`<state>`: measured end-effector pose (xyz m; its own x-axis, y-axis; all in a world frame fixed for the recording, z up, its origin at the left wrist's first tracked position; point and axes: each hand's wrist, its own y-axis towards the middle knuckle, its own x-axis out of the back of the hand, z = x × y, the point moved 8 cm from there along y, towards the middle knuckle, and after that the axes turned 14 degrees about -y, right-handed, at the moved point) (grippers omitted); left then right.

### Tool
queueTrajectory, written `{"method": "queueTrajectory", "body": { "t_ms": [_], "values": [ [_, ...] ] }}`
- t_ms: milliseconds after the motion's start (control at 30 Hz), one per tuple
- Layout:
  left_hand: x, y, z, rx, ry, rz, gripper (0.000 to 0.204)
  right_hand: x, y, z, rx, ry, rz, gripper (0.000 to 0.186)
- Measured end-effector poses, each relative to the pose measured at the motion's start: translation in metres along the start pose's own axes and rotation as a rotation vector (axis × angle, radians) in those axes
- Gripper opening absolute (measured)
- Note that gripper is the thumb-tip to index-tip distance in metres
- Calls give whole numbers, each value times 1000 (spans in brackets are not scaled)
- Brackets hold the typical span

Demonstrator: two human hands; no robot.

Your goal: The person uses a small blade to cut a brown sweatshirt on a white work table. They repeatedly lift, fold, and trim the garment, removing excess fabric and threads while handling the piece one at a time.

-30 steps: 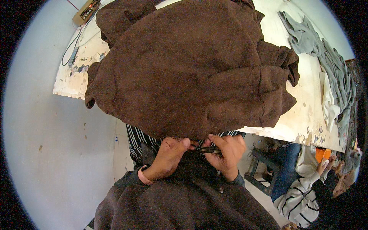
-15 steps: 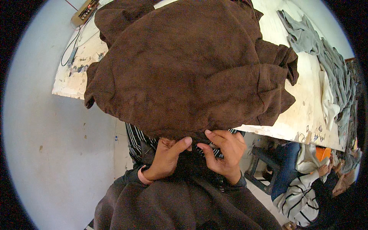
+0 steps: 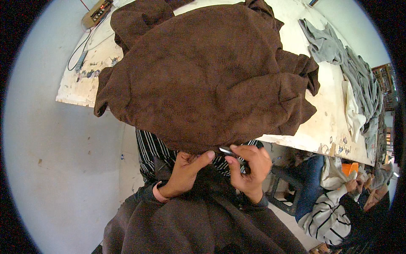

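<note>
A large dark brown cloth garment (image 3: 198, 80) is spread over the table, its near edge hanging down to my lap. At that edge my left hand (image 3: 186, 171) is closed, thumb over the fingers, pinching the cloth. A pink band circles the left wrist. Just to the right, my right hand (image 3: 251, 169) holds a small shiny metal tool (image 3: 226, 150) between thumb and fingers. Its bright tip points left toward the pinched edge, a little apart from the left thumb. The fingers partly hide the tool, so its full shape does not show.
The pale worn table (image 3: 321, 135) reaches to both sides. Grey cloth (image 3: 359, 72) and a white piece (image 3: 353, 112) lie at the right. At the far left stands a small device (image 3: 96, 13) with cables. A person in a striped sleeve (image 3: 327, 218) handles cloth beside an orange container (image 3: 349, 169).
The metal tool now shows in my right hand, where before no tool could be seen between the parted fingers. My left hand keeps its pinch. The view has shifted slightly.
</note>
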<state>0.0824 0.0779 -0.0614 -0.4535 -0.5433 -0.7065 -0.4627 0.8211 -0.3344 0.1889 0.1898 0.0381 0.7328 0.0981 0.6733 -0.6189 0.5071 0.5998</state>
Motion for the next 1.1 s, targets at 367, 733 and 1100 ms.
{"method": "queueTrajectory", "body": {
  "t_ms": [367, 733, 1100],
  "values": [
    [4, 1, 10, 46, -186, 11, 25, -7, -5, -7, -88, 52, -1, 23],
    [2, -5, -10, -177, 112, 160, 47, -13, -2, 0, 142, -153, 177, 41],
    [26, -5, -50, -455, -209, 166, 40, 19, 16, -19, -44, -156, -79, 45]
  ]
}}
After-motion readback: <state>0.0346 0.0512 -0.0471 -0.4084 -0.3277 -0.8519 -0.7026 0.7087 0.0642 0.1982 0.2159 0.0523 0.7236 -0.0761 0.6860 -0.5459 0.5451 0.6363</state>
